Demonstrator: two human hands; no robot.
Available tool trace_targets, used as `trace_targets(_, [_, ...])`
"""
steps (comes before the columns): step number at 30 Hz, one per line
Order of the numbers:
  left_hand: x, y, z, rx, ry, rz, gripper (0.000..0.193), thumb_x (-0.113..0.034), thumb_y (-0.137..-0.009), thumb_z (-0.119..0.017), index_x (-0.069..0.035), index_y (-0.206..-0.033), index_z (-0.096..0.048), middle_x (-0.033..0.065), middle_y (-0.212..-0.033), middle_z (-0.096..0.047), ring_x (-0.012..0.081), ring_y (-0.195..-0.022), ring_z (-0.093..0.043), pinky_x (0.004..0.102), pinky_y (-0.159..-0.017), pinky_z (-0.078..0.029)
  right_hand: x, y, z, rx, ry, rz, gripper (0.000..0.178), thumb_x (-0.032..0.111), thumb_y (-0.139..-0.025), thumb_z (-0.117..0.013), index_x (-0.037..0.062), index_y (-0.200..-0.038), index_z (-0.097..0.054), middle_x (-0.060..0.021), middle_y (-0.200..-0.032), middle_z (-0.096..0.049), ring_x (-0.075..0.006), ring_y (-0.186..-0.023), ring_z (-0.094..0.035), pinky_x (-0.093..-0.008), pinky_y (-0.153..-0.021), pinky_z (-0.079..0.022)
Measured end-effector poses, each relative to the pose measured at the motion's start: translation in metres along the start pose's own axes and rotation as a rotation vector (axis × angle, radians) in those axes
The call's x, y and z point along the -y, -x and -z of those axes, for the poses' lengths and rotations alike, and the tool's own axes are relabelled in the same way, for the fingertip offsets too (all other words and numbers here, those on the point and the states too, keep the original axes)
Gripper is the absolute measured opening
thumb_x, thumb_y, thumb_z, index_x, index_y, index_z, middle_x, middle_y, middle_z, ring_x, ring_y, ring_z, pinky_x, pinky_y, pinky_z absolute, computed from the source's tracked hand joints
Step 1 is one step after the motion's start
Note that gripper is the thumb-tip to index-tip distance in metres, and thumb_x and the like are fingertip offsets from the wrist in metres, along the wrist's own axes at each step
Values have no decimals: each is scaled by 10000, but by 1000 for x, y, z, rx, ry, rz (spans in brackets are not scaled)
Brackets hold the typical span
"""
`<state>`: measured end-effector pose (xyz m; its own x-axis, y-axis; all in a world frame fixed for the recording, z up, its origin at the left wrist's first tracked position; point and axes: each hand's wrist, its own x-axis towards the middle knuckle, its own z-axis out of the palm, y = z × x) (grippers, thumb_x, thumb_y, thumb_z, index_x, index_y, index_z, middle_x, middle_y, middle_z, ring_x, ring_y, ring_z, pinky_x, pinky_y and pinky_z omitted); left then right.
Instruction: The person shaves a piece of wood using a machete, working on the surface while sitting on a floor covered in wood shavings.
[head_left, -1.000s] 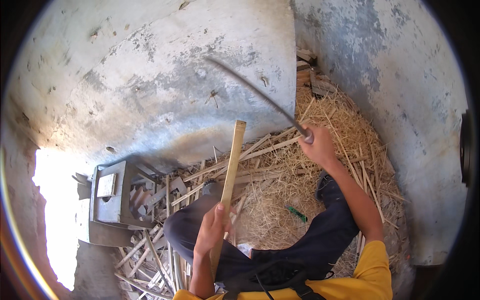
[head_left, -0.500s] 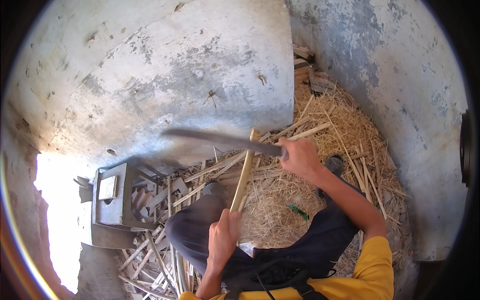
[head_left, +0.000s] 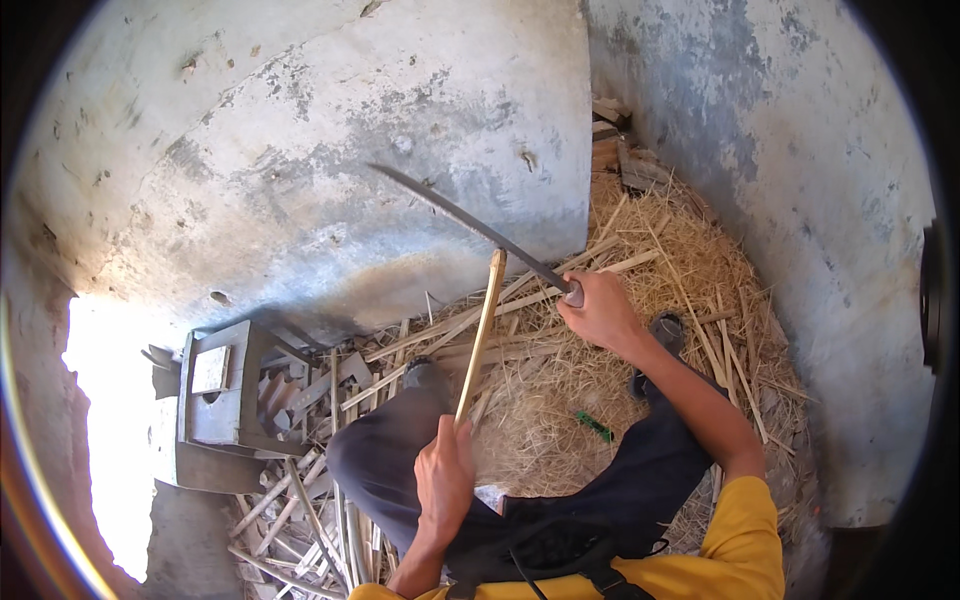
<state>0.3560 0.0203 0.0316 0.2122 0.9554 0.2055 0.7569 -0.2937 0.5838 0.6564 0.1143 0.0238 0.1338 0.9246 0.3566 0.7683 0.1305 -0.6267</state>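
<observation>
My left hand [head_left: 444, 470] is closed round the lower end of a pale wooden stick [head_left: 482, 335], which slants up and away from me between my knees. In my right hand [head_left: 604, 308] is the handle of a machete [head_left: 450, 209], its long dark blade pointing up and to the left. The blade passes right at the stick's far tip; whether the two touch I cannot tell. Pale shavings [head_left: 545, 420] cover the ground beneath both hands. A small green object [head_left: 594, 426] lies on them by my right leg.
A grey wooden box [head_left: 222, 385] stands at the left beside a bright wall opening. Thin wooden strips [head_left: 300, 520] are heaped near my left leg. Worn plaster walls rise ahead [head_left: 300, 150] and at the right [head_left: 800, 200]. Wood pieces [head_left: 640, 165] are stacked in the far corner.
The machete's blade has swung upward, its tip now higher and further right. The stick has turned a little in my left hand, showing a narrower side. Both hands keep their hold.
</observation>
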Motion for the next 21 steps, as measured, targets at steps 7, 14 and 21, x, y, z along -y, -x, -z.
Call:
trace_targets(7, [-2, -16, 5, 340, 624, 227, 325, -265, -1094, -490, -24, -883, -549, 62, -554, -557, 175, -463, -599, 330, -442, -421, -16, -6, 17, 0, -144, -188, 375, 122, -821, -674, -129, -1099, -690, -135, -611, -642, -219, -518, -617, -372, -549, -482])
trace_targets(14, [14, -21, -1, 351, 579, 257, 373, -357, -1058, -563, -5, -934, -580, 26, -598, -561, 103, -478, -581, 263, -446, -455, 0, -3, 38, -26, -73, -101, 274, 215, -834, -725, -28, -960, -702, -111, -653, -670, -231, -537, -633, -357, -546, -489])
trace_targets(21, [-4, -30, -3, 391, 352, 314, 332, -269, -953, -670, 11, -1046, -517, 221, -703, -639, 385, -670, -675, 481, -635, -500, 29, 13, 29, 64, -7, 68, 347, 364, -829, -796, 54, -818, -638, -70, -625, -645, -247, -562, -653, -358, -554, -502])
